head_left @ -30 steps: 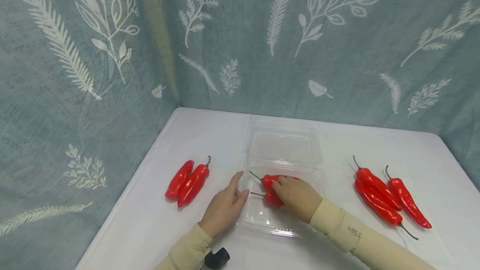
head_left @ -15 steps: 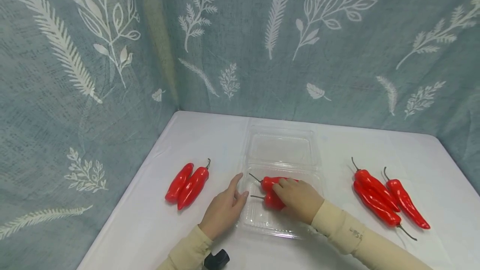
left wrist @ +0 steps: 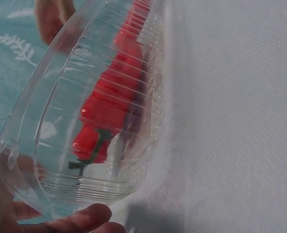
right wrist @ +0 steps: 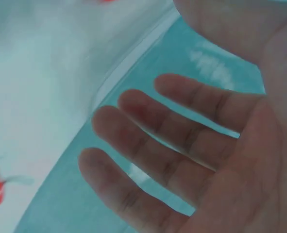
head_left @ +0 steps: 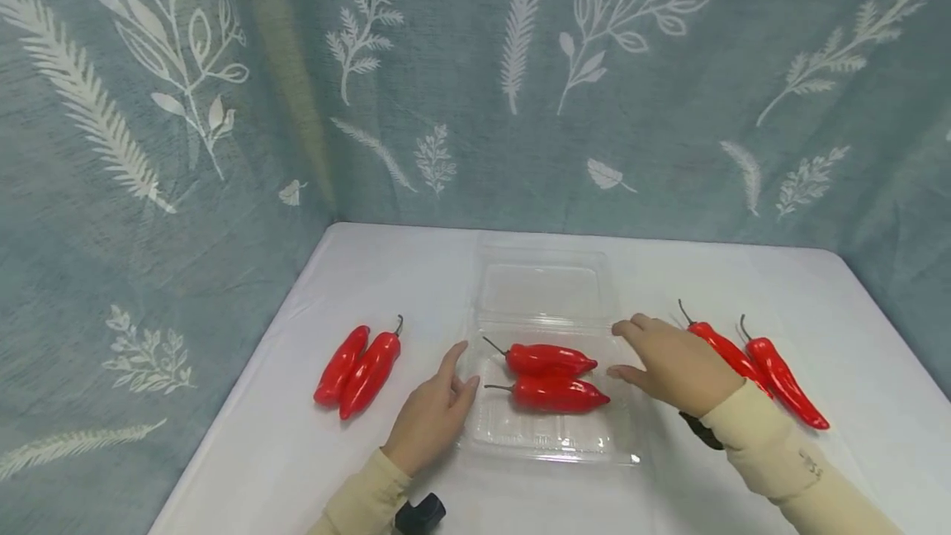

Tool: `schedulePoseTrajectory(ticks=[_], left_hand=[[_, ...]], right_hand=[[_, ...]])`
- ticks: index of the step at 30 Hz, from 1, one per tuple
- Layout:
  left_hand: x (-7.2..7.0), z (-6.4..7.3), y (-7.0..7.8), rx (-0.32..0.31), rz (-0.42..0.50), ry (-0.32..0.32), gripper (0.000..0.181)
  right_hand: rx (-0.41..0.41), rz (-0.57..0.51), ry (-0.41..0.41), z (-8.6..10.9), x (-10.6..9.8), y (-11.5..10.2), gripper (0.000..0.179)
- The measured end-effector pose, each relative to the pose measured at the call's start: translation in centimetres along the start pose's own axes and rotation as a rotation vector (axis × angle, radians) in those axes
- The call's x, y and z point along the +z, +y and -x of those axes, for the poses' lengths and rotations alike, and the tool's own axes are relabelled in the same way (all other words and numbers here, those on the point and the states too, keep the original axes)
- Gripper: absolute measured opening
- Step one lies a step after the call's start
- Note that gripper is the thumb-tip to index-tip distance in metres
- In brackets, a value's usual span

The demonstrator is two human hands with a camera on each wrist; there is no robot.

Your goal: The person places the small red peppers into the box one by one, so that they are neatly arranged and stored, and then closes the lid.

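Right hand (head_left: 676,363) has come off the two peppers (head_left: 559,395), which lie side by side in the box (head_left: 520,432), and hangs empty, fingers relaxed, at its right edge; left hand (head_left: 431,419), fingers spread, at the left; placing looks done, next likely calls for gripping another.

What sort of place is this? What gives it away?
Probably a staged tabletop workspace: a white-covered table backed by leaf-print fabric, with glossy red peppers in and beside an open clear container.
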State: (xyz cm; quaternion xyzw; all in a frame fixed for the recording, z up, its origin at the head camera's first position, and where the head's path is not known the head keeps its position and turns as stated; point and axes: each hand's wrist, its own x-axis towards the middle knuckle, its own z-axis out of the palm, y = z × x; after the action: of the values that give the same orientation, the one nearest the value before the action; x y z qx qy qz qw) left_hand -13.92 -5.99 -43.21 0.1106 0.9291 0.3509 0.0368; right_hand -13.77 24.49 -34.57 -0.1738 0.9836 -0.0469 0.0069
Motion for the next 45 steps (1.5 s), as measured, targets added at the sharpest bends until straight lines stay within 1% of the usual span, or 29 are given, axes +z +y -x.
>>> schedulePoseTrajectory(ticks=[5,8,11,15,17,19,22,25,29,33,35,42,45], left_hand=[[-0.3,-0.2,-0.2,-0.020,0.014,0.002,0.058],[-0.4,-0.1,-0.5,-0.026,0.013,0.015,0.057],[-0.7,0.2,-0.7,-0.034,0.011,0.031,0.057],[-1.1,0.6,-0.8,-0.042,0.005,0.041,0.057],[-1.3,0.7,-0.8,-0.047,0.000,0.051,0.057],[-1.5,0.8,-0.8,-0.054,-0.005,0.062,0.057],[-1.6,0.8,-0.9,-0.058,-0.006,0.070,0.057],[-1.2,0.7,-0.8,-0.049,-0.001,0.048,0.058],[-0.6,0.6,-0.8,-0.044,0.003,0.012,0.058],[-0.3,0.6,-0.8,-0.042,0.001,0.001,0.058],[-0.2,0.6,-0.7,-0.031,0.000,0.003,0.057],[0.0,0.2,-0.4,0.010,-0.007,0.021,0.056],[0.1,0.0,-0.3,0.014,-0.004,0.017,0.056]], right_hand=[[0.092,-0.031,0.059,1.0,-0.1,4.0,0.050],[0.186,-0.058,0.074,1.5,0.4,6.4,0.047],[0.309,-0.074,0.085,2.0,1.4,8.6,0.045],[0.452,-0.098,0.079,2.7,2.6,11.1,0.042],[0.500,-0.108,0.059,2.9,3.0,12.2,0.040],[0.535,-0.121,0.034,3.0,3.3,13.1,0.042],[0.571,-0.141,-0.002,3.3,3.5,14.1,0.047],[0.592,-0.157,-0.020,3.9,3.4,14.8,0.052],[0.617,-0.179,-0.052,5.0,3.5,15.1,0.055],[0.641,-0.205,-0.100,5.7,3.7,15.3,0.059],[0.648,-0.210,-0.108,5.9,3.8,15.4,0.059],[0.673,-0.238,-0.120,6.1,4.1,16.3,0.070],[0.670,-0.229,-0.103,6.3,3.9,16.5,0.067]])
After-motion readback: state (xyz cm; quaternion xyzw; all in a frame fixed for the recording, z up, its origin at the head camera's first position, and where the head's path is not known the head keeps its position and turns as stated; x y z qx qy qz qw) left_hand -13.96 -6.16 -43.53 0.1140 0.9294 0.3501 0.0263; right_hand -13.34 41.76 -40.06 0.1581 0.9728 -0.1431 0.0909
